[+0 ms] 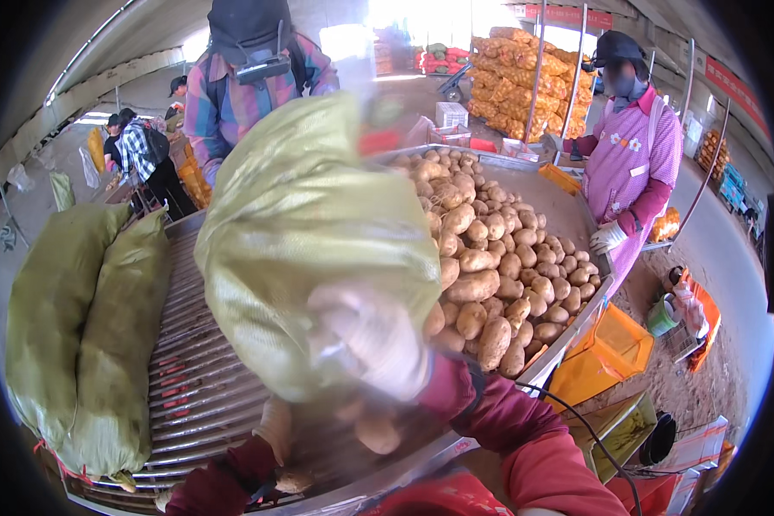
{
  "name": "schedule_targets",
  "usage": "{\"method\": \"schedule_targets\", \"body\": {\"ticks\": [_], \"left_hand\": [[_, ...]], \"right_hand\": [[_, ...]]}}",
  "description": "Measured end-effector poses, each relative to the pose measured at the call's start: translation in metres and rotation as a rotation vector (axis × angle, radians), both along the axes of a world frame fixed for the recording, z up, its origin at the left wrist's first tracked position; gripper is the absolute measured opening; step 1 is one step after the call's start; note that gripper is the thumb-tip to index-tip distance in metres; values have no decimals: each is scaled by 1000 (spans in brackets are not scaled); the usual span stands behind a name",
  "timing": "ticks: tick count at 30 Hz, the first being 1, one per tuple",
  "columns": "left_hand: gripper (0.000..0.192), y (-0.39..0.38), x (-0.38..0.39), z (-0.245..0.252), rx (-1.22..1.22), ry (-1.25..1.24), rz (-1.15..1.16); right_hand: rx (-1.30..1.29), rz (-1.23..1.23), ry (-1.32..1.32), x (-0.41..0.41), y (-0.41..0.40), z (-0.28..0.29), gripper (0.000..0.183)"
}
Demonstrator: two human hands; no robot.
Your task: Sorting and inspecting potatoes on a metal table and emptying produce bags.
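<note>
A pale green woven sack (316,226) fills the middle of the view, tilted and bulging over the slatted metal table. My right hand (374,342), in a whitish glove and blurred by motion, grips the sack's near side. Lower down, my gloved left hand (274,426) is at the sack's underside; its fingers are mostly hidden. A few potatoes (377,435) lie below the sack's mouth, partly blurred. Many more potatoes (490,258) are heaped on the table to the right of the sack.
Two full green sacks (90,335) lie on the metal slats (180,367) at left. Across the table, a person in a checked shirt (258,84) stands behind the sack. Another person (632,148) rests a gloved hand on the right edge. An orange bag (600,355) hangs there.
</note>
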State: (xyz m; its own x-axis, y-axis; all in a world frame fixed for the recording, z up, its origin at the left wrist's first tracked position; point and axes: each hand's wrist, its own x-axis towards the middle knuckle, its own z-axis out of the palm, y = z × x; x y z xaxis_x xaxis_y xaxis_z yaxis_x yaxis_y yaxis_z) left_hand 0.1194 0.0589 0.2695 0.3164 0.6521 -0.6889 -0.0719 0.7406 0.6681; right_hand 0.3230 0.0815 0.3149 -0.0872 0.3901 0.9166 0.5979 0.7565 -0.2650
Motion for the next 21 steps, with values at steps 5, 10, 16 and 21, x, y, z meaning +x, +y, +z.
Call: {"method": "schedule_targets", "body": {"ticks": [5, 10, 16, 21], "left_hand": [[46, -20, -28, -23, 86, 62, 11], [47, -43, -99, -22, 190, 232, 89], [51, -33, -183, -26, 588, 710, -34], [49, -18, -189, -48, 490, 558, 102]], "right_hand": [[-512, 455, 365, -32, -14, -22, 18], [-717, 991, 906, -34, -17, 22, 10], [-587, 1192, 821, -52, 46, 74, 19], [-406, 610, 423, -69, 122, 44, 30]]}}
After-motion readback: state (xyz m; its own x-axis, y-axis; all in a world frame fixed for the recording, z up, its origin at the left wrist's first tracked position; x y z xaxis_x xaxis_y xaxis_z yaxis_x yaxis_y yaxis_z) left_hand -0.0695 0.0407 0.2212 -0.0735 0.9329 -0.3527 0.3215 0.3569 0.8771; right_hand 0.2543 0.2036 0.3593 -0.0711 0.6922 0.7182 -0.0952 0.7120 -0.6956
